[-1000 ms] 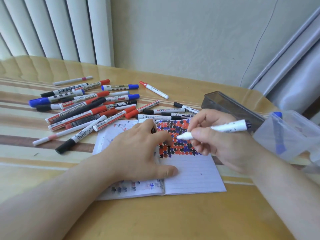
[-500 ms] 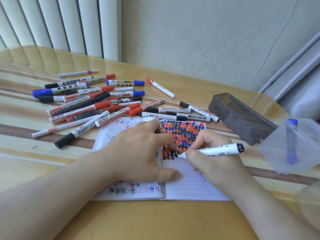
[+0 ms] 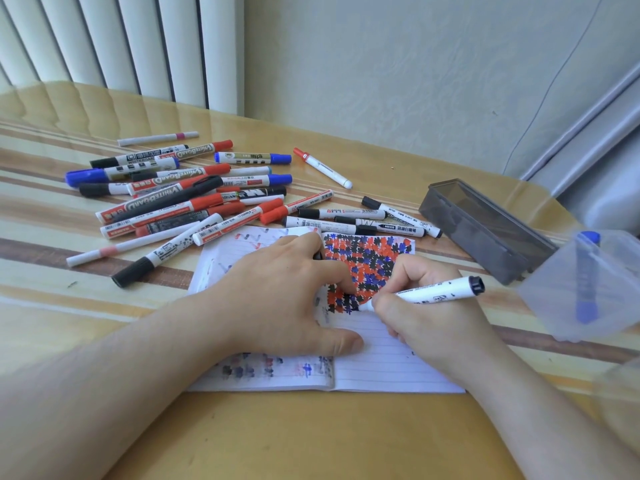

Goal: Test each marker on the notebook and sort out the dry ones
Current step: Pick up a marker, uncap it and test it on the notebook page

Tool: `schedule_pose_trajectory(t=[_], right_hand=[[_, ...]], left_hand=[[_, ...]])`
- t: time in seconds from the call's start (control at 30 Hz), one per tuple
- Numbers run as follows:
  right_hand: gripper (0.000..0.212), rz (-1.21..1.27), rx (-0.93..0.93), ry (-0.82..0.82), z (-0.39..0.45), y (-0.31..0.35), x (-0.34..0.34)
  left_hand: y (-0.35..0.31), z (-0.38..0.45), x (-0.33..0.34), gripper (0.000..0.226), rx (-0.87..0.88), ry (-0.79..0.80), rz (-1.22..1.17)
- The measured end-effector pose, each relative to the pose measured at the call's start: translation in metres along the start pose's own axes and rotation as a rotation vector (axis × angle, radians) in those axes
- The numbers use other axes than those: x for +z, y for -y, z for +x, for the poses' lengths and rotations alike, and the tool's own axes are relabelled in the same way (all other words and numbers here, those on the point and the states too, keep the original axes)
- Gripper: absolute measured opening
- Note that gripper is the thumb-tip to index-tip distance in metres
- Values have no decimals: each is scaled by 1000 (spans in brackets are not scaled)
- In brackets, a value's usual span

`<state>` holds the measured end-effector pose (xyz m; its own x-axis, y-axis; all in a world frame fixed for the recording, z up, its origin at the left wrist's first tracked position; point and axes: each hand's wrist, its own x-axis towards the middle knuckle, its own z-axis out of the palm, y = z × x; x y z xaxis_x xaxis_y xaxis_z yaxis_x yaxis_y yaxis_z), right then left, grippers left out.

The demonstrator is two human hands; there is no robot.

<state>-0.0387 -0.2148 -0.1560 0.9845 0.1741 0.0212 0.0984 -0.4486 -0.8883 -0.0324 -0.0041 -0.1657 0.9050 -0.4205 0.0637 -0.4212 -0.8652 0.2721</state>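
The white marker [image 3: 429, 295] lies low in the right hand [image 3: 426, 310], its tip down on the notebook [image 3: 381, 362] at the bottom edge of a thick patch of red, blue and black marks. That is where things could go wrong, I think. The tip sits right against old marks, so a faint new line could hide among them, and a dry marker might look like a good one. It would be safer on the bare lined paper just below.

The right hand is curled tight around the marker, knuckles up, with its side resting on the page. The left hand [image 3: 287, 296] lies flat across the left page, fingers spread, pressing the notebook down; it seems to hold a small dark thing under its fingers, maybe the cap, but I cannot tell.

Beyond the notebook a big heap of markers [image 3: 180, 199] waits on the surface [image 3: 311, 438]. If the tested marker lands back there, the sorting gets mixed up.
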Motion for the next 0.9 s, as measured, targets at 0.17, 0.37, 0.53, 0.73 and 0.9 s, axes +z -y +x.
schedule_pose_trajectory(t=[0.17,0.37,0.53,0.73,0.9], right_hand=[[16,25,-12,-3,1,-2,-1],[21,-11,-24,0,1,-3,-1],[17,46,-19,-29,1,-2,-1],[21,41,-26,26,0,-4,-2],[20,81,-25,-4,1,-5,-2]], left_hand=[[0,0,-1,76,3,-1,-6],[-1,-1,-1,77,2,2,-5],[-2,0,-2,76,-1,5,-1],[-2,-1,-2,75,7,-1,2],[-3,-4,-3,71,22,-33,-43]])
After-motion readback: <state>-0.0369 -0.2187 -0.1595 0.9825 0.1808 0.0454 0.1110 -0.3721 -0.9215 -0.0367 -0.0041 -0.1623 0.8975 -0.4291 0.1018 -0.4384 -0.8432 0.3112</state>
